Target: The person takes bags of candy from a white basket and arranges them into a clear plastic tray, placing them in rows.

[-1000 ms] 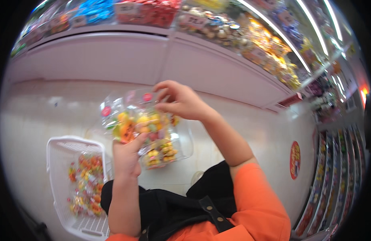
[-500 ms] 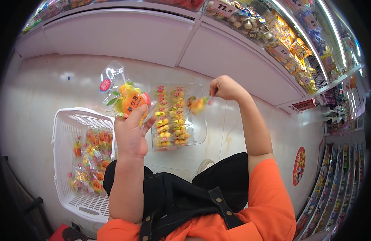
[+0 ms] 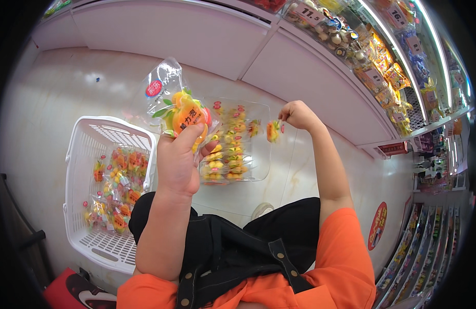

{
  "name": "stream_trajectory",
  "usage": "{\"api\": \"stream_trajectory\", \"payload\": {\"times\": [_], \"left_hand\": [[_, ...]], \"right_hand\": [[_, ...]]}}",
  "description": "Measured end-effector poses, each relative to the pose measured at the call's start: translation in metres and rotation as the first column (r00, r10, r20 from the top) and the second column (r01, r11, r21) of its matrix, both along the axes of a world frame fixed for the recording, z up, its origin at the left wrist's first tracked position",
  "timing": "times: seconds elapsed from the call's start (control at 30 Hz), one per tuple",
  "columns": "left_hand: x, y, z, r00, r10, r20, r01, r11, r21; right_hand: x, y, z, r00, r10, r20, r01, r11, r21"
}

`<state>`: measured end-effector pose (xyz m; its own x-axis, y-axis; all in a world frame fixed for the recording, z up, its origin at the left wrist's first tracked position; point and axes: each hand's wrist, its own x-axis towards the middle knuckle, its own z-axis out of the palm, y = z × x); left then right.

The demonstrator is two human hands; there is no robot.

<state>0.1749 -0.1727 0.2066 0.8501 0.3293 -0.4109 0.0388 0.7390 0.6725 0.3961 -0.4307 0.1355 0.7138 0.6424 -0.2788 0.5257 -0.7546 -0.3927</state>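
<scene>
My left hand (image 3: pixel 178 167) is closed around clear plastic packets (image 3: pixel 189 116) of orange and yellow fruit-shaped pieces with green leaves, held between the basket and the tray. My right hand (image 3: pixel 298 116) pinches a small packet (image 3: pixel 274 132) of yellow-orange pieces by its top, so that it hangs at the right edge of a clear plastic tray (image 3: pixel 263 169). Inside the tray, similar small packets (image 3: pixel 232 147) stand in two rows, and a single packet (image 3: pixel 254 127) sits right of them. My left hand partly covers the tray's left side.
To my left stands a white plastic basket (image 3: pixel 73 170) with several fruit packets (image 3: pixel 122 183) lying in it. White cabinets (image 3: pixel 171 41) run along the far side, below stocked shelves (image 3: pixel 372 67). More racks (image 3: pixel 423 247) are at the right. A red round sticker (image 3: pixel 377 225) marks the floor.
The packet in my right hand has shifted from over the tray to its right edge and is less blurred. My left hand keeps its packets. The whole view has shifted slightly.
</scene>
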Motion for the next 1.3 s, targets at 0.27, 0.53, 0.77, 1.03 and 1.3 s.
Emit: {"api": "stream_trajectory", "payload": {"times": [0.27, 0.53, 0.77, 1.03, 1.3], "left_hand": [[-0.004, -0.004, 0.005, 0.999, -0.004, -0.043, 0.007, 0.999, 0.049], [-0.011, 0.006, 0.002, 0.998, 0.012, -0.067, -0.009, 0.999, 0.050], [-0.012, 0.013, 0.000, 0.997, 0.026, -0.076, -0.022, 0.998, 0.056], [-0.008, 0.012, 0.005, 0.998, -0.024, -0.056, 0.023, 1.000, -0.008], [-0.007, 0.013, 0.004, 0.997, -0.017, -0.078, 0.015, 1.000, -0.019]], "right_hand": [[0.017, 0.008, -0.086, 0.947, 0.193, 0.257, -0.142, 0.969, -0.205], [0.017, 0.008, -0.140, 0.867, 0.461, 0.191, -0.345, 0.830, -0.438], [-0.019, 0.034, -0.109, 0.921, 0.360, 0.151, -0.174, 0.724, -0.668], [-0.008, 0.002, -0.193, 0.770, 0.503, 0.392, -0.006, 0.620, -0.784], [-0.030, 0.033, -0.164, 0.816, 0.508, 0.276, -0.096, 0.589, -0.802]]}}
